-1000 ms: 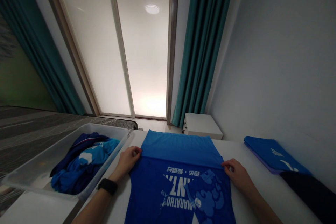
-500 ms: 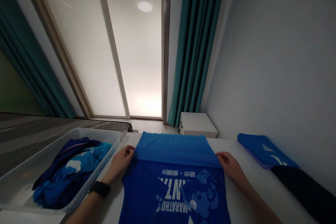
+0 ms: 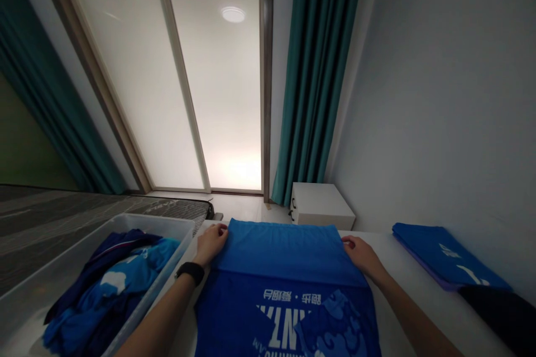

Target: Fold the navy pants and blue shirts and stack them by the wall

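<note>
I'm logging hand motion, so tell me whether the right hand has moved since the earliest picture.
Yes: the right hand has moved forward, closer to the far edge of the white table.

Left hand (image 3: 213, 242) and right hand (image 3: 362, 254) were at blue shirt's (image 3: 288, 281) far corners; clothes bin (image 3: 167, 227) sat left, folded clothes (image 3: 448, 256) right.
</note>
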The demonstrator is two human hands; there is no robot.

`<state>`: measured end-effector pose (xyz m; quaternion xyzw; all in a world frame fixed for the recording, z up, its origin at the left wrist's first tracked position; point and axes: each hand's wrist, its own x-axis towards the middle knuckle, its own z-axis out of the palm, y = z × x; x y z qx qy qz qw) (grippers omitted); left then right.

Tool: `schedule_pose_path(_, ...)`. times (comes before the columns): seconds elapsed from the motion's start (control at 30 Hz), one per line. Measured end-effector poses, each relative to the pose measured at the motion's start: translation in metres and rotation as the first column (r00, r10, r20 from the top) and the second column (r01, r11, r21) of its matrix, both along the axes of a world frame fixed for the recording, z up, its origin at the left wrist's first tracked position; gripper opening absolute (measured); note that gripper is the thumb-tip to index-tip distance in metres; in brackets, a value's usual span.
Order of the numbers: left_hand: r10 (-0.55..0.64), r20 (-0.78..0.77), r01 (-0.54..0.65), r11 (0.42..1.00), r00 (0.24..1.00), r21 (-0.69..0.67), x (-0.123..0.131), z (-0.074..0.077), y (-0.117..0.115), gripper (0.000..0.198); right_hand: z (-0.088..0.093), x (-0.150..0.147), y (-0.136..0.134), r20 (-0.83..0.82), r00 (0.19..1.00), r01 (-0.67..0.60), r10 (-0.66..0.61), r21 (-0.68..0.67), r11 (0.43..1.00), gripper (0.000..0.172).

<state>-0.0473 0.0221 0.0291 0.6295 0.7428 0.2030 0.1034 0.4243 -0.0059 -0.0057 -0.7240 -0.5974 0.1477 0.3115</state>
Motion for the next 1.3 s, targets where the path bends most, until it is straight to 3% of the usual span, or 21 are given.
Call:
schedule_pose_path(0.23, 0.022, -0.026, -0.022, 1.000, 0.999, -0.018, 0.002, 0.001, 0.012, 0.028, 0.000, 0.002, 0.012, 0.044, 0.999, 0.011, -0.008, -0.077, 0.997, 0.015)
schedule_pose_path(0.53, 0.034, -0.050, -0.035, 0.999, 0.998, -0.017, 0.010, 0.001, 0.037, 0.022, -0.010, 0.002, 0.017, 0.164, 0.986, 0.027, -0.003, -0.149, 0.988, 0.015)
schedule_pose_path(0.77, -0.023, 0.000, 0.023, 1.000, 1.000, 0.016, 0.002, -0.005, 0.035, 0.021, -0.008, -0.001, 0.015, 0.215, 0.977, 0.030, 0.005, -0.157, 0.987, 0.015)
schedule_pose_path(1.07, -0.050, 0.126, 0.040, 0.996, 0.991, 0.083, -0.005, -0.015, 0.038, 0.024, 0.001, -0.009, 0.039, 0.273, 0.960, 0.105, -0.057, -0.163, 0.981, 0.026)
schedule_pose_path(1.3, -0.098, 0.191, 0.078, 0.991, 0.977, 0.111, -0.008, -0.020, 0.039, 0.028, 0.003, -0.020, 0.042, 0.243, 0.966, 0.120, -0.084, -0.135, 0.984, 0.022)
